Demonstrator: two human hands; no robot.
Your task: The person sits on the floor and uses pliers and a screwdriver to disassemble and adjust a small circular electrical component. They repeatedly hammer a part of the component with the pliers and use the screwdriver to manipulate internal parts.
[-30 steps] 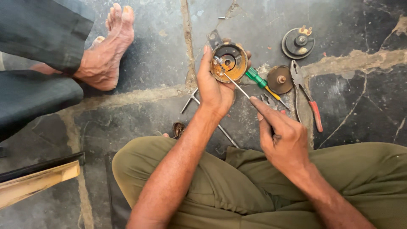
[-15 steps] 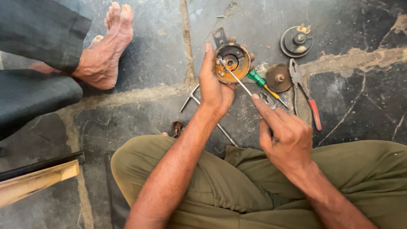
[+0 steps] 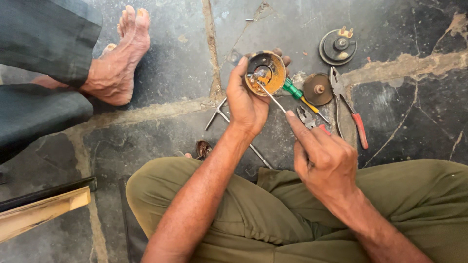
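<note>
Rust-orange round metal housing (image 3: 265,73) sits upper centre of the frame, clasped in the left hand (image 3: 247,104). Right hand (image 3: 325,160), lower right, pinches a thin screwdriver (image 3: 271,96), tip inside the housing.

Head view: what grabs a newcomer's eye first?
The round orange-brown metal housing at top centre, gripped in the left hand, with the right hand pushing a thin screwdriver into its middle. Next, the tools on the cracked stone floor to the right: red-handled pliers beside a round cap. A second person's bare foot rests top left.
</note>
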